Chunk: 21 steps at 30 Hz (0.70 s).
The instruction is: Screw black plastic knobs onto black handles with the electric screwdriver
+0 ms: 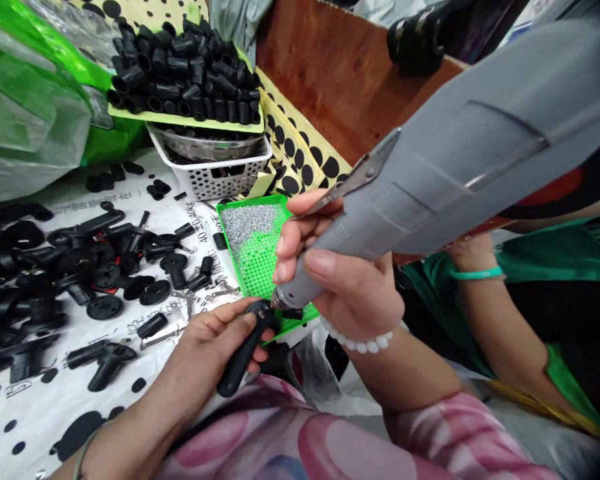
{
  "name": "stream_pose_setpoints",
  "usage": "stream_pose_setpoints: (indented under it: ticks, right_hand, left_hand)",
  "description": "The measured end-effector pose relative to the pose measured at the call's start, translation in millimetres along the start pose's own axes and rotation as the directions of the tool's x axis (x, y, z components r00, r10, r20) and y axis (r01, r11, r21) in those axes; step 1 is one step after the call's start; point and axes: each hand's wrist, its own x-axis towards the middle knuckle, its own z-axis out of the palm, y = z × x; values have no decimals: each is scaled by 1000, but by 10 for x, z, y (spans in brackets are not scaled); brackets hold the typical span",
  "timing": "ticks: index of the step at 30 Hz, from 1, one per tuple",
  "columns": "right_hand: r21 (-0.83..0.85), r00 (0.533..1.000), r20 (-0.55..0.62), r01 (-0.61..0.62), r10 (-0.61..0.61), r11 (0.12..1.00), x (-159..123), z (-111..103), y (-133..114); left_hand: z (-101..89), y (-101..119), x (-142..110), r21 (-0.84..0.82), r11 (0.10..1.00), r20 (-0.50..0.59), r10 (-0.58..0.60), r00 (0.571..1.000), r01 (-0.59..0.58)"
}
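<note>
My right hand is wrapped round the grip of a large grey electric screwdriver, whose tip points down at a black plastic part. My left hand is closed on that black part, holding it just in front of a green tray filled with small silver screws. The screwdriver tip meets the top end of the part. A white bead bracelet sits on my right wrist.
Many loose black plastic parts lie on the white sheet at left. A white perforated basket carries a green tray of black tubes. A brown board stands behind. Another person's arm with a teal wristband is at right.
</note>
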Motion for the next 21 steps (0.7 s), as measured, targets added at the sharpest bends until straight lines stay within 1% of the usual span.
stream_pose_setpoints:
  ticks: [7,11,16,21]
  right_hand:
    - [21,999,34,-23,23,1000,55,13,-15]
    - [-8,999,48,-14,14,1000,75,17,-15]
    - [-44,999,22,-47,48,998,103,7,-14]
    - [-79,997,63,-42,47,996,112,-3,2]
  left_hand:
    - [-45,-46,-3,10,1000,4,25,1000,-25]
    - [-55,-57,7,19,1000,-5,24,1000,-24]
    - [-43,-53,9,26,999,-17,38,999,-37]
    - [-37,-49,-2,41,998,-5,47,999,-47]
